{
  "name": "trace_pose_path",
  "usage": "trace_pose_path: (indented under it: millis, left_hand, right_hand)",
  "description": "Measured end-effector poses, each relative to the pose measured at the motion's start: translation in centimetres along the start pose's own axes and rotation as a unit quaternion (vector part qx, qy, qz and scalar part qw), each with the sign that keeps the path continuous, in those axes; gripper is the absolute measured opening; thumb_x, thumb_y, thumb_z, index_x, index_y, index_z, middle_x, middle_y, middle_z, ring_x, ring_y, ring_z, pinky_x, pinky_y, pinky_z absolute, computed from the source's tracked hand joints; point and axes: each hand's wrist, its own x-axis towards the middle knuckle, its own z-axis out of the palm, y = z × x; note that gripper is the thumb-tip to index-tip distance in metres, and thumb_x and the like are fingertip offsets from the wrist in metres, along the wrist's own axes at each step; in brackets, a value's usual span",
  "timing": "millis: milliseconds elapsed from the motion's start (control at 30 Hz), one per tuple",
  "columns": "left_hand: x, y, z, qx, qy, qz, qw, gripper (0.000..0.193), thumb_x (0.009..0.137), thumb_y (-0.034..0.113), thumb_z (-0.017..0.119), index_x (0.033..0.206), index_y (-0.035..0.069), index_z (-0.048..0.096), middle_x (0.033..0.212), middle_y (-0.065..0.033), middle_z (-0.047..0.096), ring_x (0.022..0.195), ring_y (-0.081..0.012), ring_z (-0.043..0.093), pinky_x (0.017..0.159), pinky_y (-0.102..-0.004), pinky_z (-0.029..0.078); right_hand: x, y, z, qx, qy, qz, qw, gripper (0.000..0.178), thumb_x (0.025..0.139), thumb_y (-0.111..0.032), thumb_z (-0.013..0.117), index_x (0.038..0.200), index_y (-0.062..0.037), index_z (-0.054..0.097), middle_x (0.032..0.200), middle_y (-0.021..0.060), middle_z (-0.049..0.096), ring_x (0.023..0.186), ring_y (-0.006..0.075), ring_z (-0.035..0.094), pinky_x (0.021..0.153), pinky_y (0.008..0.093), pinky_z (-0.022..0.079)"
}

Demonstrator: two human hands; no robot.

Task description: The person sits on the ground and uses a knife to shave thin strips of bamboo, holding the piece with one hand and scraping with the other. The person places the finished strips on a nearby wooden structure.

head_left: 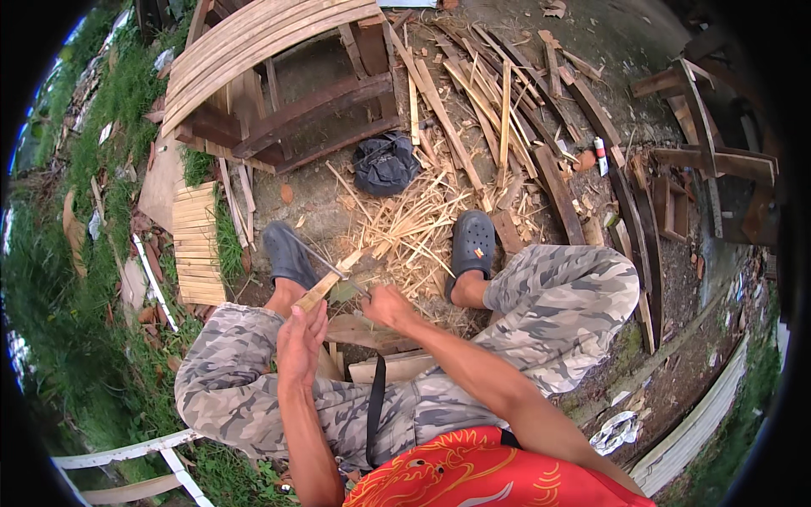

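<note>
My left hand (300, 342) is closed around the near end of a split bamboo strip (319, 292), which points away from me between my feet. In my right hand (387, 307) is a knife (318, 255) with a long, narrow metal blade; its handle is mostly hidden by my fingers. The blade lies across the strip, reaching toward the left shoe. Beyond the strip's far end, a heap of pale shavings and thin slivers (414, 224) covers the ground.
A wooden frame with a slatted top (270, 51) stands at the far left, a black plastic bag (384, 164) beside it. Long wood strips and planks (507, 101) lie at the far right, near a white-and-red tube (601, 156). A slatted bamboo panel (196, 245) rests on the left.
</note>
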Motion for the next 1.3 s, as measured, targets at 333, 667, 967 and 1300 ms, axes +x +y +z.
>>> trace_pose_path:
  millis: [333,667,967,1300]
  left_hand:
    - [0.1,0.2,0.1,-0.004,-0.006,-0.007,1.000,0.075,0.101,0.048,0.055,0.143,-0.012,0.037,0.146,-0.0257,0.047,0.139,-0.0331,0.044,0.115,-0.0416,0.037]
    - [0.3,0.7,-0.1,-0.031,-0.005,-0.010,0.999,0.075,0.102,0.047,0.053,0.144,-0.013,0.036,0.147,-0.0261,0.045,0.142,-0.0326,0.042,0.116,-0.0414,0.034]
    - [0.5,1.3,0.2,-0.065,-0.012,-0.018,0.998,0.073,0.103,0.044,0.053,0.145,-0.012,0.034,0.149,-0.0263,0.042,0.142,-0.0331,0.041,0.115,-0.0398,0.036]
    - [1.5,1.4,0.1,-0.051,-0.010,-0.031,0.998,0.075,0.102,0.047,0.054,0.146,-0.010,0.034,0.149,-0.0264,0.042,0.141,-0.0325,0.042,0.114,-0.0386,0.037]
  right_hand:
    - [1.1,1.8,0.2,-0.012,-0.059,0.030,0.998,0.039,0.090,-0.033,0.056,0.094,0.0012,0.074,0.085,0.0314,0.068,0.083,0.0454,0.069,0.083,0.0496,0.055]
    - [2.2,3.8,0.5,-0.033,-0.022,-0.017,0.999,0.039,0.088,-0.028,0.055,0.099,0.0050,0.072,0.100,0.0316,0.069,0.093,0.0436,0.069,0.083,0.0515,0.055]
    - [1.8,4.3,0.0,-0.028,-0.049,0.039,0.998,0.033,0.085,-0.026,0.060,0.100,0.0005,0.073,0.097,0.0316,0.069,0.099,0.0442,0.068,0.087,0.0495,0.054]
    - [2.5,6.5,1.5,-0.041,-0.046,0.054,0.997,0.036,0.086,-0.028,0.059,0.098,0.0029,0.073,0.102,0.0275,0.070,0.097,0.0430,0.069,0.087,0.0492,0.055]
